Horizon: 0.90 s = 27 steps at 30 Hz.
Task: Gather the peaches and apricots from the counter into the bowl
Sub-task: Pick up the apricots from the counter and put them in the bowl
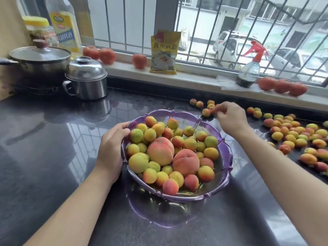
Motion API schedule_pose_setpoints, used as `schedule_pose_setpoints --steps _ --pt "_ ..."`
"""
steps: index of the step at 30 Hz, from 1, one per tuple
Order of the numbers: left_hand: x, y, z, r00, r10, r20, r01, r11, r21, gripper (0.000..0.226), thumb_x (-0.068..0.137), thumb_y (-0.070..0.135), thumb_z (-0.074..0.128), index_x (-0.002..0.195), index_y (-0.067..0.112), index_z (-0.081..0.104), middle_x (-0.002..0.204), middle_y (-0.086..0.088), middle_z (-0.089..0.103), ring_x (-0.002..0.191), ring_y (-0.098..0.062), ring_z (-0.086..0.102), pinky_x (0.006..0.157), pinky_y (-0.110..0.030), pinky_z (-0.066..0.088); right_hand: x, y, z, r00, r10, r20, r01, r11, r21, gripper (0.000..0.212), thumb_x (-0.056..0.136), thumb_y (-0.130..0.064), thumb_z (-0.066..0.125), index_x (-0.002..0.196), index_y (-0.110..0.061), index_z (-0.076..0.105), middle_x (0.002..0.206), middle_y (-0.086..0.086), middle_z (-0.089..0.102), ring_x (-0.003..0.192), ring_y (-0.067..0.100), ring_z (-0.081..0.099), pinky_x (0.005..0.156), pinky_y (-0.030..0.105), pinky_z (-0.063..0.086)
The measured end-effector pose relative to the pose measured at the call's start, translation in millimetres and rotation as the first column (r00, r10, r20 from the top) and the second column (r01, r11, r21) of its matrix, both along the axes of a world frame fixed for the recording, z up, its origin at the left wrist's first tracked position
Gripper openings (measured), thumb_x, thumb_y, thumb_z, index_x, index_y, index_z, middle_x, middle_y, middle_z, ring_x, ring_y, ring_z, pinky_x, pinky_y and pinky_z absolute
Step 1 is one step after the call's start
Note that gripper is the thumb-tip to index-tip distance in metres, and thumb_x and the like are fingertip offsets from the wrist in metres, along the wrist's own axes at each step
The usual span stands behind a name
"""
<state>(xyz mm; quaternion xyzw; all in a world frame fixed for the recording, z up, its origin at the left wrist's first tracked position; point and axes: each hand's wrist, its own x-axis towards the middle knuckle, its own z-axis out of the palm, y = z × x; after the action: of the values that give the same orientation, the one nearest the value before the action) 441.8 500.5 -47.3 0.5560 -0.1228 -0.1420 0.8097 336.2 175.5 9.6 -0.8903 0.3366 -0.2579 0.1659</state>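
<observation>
My left hand (111, 150) grips the rim of the bowl (225, 151), thumb over the edge, steadying it on the counter (53, 157). My right hand (230, 118) is past the far rim, fingertips curled and pinching at a small apricot (212, 110) in the little cluster there; I cannot tell whether it is properly lifted. I judge these fruit light but soft and easily bruised, round enough to roll on the glossy stone, so I would take each around its middle with fingertips and set it down, not drop it. The bowl looks like thin plastic and is already heavy with fruit, so I would hold it low. Inside are two peaches (160, 150) and roughly thirty apricots. About six apricots sit near my right hand, and some forty more lie scattered at the right (291, 137); the far ones blur.
</observation>
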Motion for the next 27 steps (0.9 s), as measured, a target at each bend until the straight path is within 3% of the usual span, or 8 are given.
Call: schedule_pose_setpoints --steps 3,7,12,18,22,24,27 --pt "0.8 -0.9 0.4 1.000 0.003 -0.001 -0.003 1.000 -0.001 0.031 0.086 0.021 0.057 0.105 0.013 0.080 0.106 -0.012 0.081 0.102 -0.024 0.075 0.092 -0.039 0.058 -1.8 -12.7 -31.9 0.989 0.008 -0.147 -0.003 1.000 0.031 0.031 0.096 -0.014 0.060 0.126 -0.012 0.067 0.124 0.015 0.063 0.113 0.034 0.060 0.099 0.043 0.047" --pt "1.6 0.3 0.8 1.000 -0.011 0.019 0.010 1.000 0.015 0.029 0.091 0.016 0.056 0.109 0.009 0.077 0.104 -0.012 0.081 0.099 -0.022 0.076 0.089 -0.037 0.060 14.7 -10.0 -40.3 0.983 0.013 -0.183 -0.011 1.000 0.011 0.044 0.100 -0.032 0.056 0.142 -0.019 0.050 0.127 0.015 0.058 0.114 0.039 0.058 0.094 0.050 0.048" --pt "3.3 1.2 1.8 0.999 -0.011 0.033 0.010 0.999 0.032 0.037 0.082 0.021 0.056 0.109 0.006 0.077 0.108 -0.018 0.079 0.101 -0.029 0.075 0.086 -0.037 0.063 39.1 -18.7 -36.0 0.972 -0.042 -0.232 0.040 0.999 -0.011 0.047 0.100 -0.050 0.040 0.136 -0.021 0.050 0.132 0.016 0.061 0.114 0.045 0.059 0.092 0.052 0.048" --pt "0.7 1.7 4.6 0.998 0.003 0.061 -0.007 0.998 0.060 0.038 0.084 0.020 0.054 0.110 0.002 0.075 0.104 -0.017 0.079 0.098 -0.027 0.075 0.082 -0.032 0.064 41.8 -26.5 -40.1 0.977 -0.013 -0.214 -0.013 0.993 -0.119 0.031 0.104 -0.036 0.044 0.118 -0.014 0.060 0.118 0.018 0.066 0.105 0.044 0.062 0.077 0.042 0.043" --pt "-1.9 1.1 6.9 1.000 -0.003 0.030 0.002 0.998 0.060 0.038 0.087 0.021 0.053 0.113 0.003 0.073 0.108 -0.018 0.078 0.102 -0.029 0.074 0.085 -0.034 0.063 28.6 -27.8 -40.2 0.973 0.109 -0.202 -0.127 0.989 -0.078 0.023 0.103 -0.037 0.046 0.112 -0.020 0.060 0.119 0.015 0.057 0.101 0.047 0.059 0.083 0.049 0.049" --pt "-3.2 2.3 5.5 1.000 -0.003 0.009 0.003 0.999 0.045 0.039 0.087 0.022 0.054 0.116 0.003 0.072 0.115 -0.022 0.076 0.107 -0.032 0.073 0.088 -0.038 0.063 20.8 -29.9 -37.8 0.965 0.156 -0.213 -0.169 0.985 -0.046 0.022 0.103 -0.037 0.048 0.115 -0.024 0.060 0.119 0.013 0.054 0.101 0.045 0.058 0.086 0.049 0.049" --pt "-7.4 5.6 3.7 1.000 -0.005 0.027 0.004 0.999 0.051 0.039 0.087 0.027 0.057 0.116 0.006 0.073 0.127 -0.030 0.070 0.120 -0.043 0.068 0.107 -0.056 0.055 14.3 -26.0 -32.0 0.971 0.191 -0.144 -0.187 0.981 0.041 0.026 0.104 -0.030 0.053 0.125 -0.021 0.062 0.118 0.011 0.048 0.109 0.038 0.054 0.095 0.043 0.044"
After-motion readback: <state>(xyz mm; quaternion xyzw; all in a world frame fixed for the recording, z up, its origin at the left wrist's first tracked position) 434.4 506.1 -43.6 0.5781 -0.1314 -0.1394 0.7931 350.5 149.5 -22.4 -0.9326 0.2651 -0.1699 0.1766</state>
